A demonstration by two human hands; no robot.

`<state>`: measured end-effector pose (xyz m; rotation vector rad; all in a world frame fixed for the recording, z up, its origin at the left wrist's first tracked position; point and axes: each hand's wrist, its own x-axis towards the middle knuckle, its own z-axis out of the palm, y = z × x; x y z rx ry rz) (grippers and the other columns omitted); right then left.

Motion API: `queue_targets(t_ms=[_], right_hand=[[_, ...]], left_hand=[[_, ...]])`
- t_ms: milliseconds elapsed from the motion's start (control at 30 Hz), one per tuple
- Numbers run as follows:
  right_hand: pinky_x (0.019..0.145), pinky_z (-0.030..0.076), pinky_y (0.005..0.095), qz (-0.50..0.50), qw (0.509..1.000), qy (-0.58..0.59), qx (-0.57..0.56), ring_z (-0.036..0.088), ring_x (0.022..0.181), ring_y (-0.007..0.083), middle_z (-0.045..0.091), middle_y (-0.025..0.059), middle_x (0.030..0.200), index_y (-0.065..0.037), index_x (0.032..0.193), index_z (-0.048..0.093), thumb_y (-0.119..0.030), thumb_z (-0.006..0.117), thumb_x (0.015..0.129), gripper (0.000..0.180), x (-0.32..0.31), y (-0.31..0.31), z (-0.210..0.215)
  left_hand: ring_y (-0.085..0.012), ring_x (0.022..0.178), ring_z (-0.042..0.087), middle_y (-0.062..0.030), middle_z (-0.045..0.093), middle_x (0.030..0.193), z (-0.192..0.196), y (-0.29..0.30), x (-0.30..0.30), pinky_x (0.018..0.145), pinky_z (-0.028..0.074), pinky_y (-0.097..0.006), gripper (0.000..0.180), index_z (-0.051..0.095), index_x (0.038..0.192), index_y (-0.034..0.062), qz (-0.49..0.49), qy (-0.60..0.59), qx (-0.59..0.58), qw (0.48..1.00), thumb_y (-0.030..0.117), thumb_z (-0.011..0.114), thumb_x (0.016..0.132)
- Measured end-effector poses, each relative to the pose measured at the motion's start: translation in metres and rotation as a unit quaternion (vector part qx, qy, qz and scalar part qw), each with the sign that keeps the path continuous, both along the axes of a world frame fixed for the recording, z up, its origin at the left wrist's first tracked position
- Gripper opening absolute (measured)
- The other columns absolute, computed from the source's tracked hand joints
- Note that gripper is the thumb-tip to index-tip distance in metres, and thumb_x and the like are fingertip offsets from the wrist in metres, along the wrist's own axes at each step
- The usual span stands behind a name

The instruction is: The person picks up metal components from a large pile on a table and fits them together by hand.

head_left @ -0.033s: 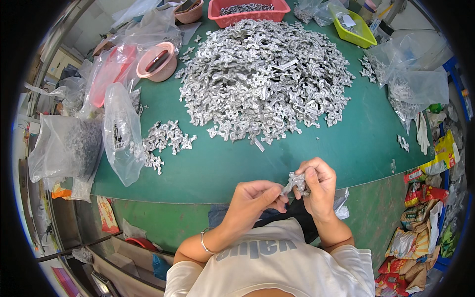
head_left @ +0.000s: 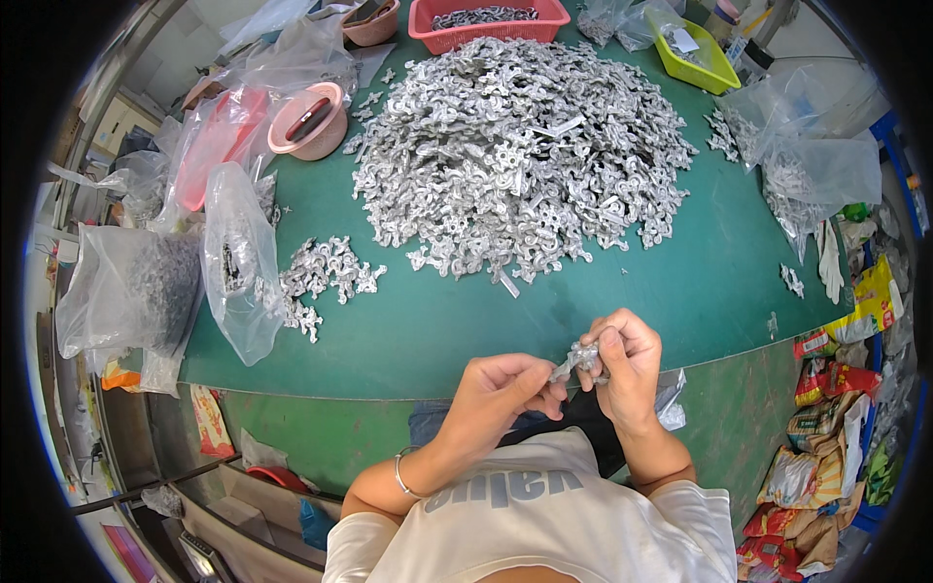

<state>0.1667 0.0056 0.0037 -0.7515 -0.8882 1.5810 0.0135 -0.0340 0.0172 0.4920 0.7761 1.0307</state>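
Near the front edge of the table, my right hand point(head_left: 630, 374) is closed round a small silver-grey metal casting point(head_left: 585, 359) with knobbly, curved lobes. My left hand point(head_left: 501, 389) meets it from the left, thumb and fingertips pinched on the casting's left end. Parts of the piece are hidden by my fingers, so I cannot tell whether it is one casting or several. Beyond my hands rises a large heap of similar castings point(head_left: 525, 155). A smaller pile of castings point(head_left: 330, 270) lies to the left.
Clear plastic bags point(head_left: 238, 282) of metal parts crowd the left side. Beside the heap stands a pink bowl point(head_left: 330, 138) with a dark red-handled tool across it. A red basket point(head_left: 491, 34) and a yellow-green basket point(head_left: 714, 68) sit at the back. A white glove point(head_left: 829, 260) lies right.
The casting has turned slightly between my fingers. My hands and everything on the table keep their places.
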Motion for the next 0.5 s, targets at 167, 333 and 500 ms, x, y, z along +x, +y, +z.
queue_targets(t_ms=[167, 333, 500], right_hand=[[0.037, 0.036, 0.0189, -0.026, 0.999, -0.036, -0.003, 0.046, 0.042, 0.0060, 0.052, 0.0034, 0.056, 0.000, 0.069, 0.051, -0.010, 0.056, 0.084, 0.019, -0.0010, 0.0022, 0.0027], [0.035, 0.034, 0.0181, -0.038, 0.997, -0.070, -0.013, 0.045, 0.042, 0.0050, 0.052, 0.0024, 0.056, -0.002, 0.062, 0.049, -0.009, 0.058, 0.082, 0.023, 0.0007, 0.0047, 0.0051], [0.035, 0.033, 0.0178, -0.041, 0.997, -0.069, -0.019, 0.044, 0.041, 0.0040, 0.051, 0.0012, 0.056, -0.003, 0.061, 0.049, -0.010, 0.058, 0.082, 0.024, 0.0000, 0.0057, 0.0063]], left_hand=[[-0.0132, 0.057, 0.053, -0.0092, 0.056, 0.070, 0.0031, 0.0036, 0.0012, 0.054, 0.047, -0.027, 0.033, 0.056, 0.084, -0.0036, -0.020, -0.023, -0.036, 0.999, 0.027, 0.045, 0.090], [-0.0125, 0.054, 0.051, -0.0080, 0.055, 0.066, 0.0065, 0.0057, 0.0029, 0.051, 0.045, -0.026, 0.034, 0.055, 0.082, -0.0022, -0.033, -0.042, -0.059, 0.997, 0.029, 0.044, 0.090], [-0.0125, 0.053, 0.052, -0.0082, 0.056, 0.066, 0.0058, 0.0062, 0.0034, 0.049, 0.045, -0.026, 0.034, 0.057, 0.083, -0.0022, -0.036, -0.057, -0.074, 0.995, 0.028, 0.043, 0.090]])
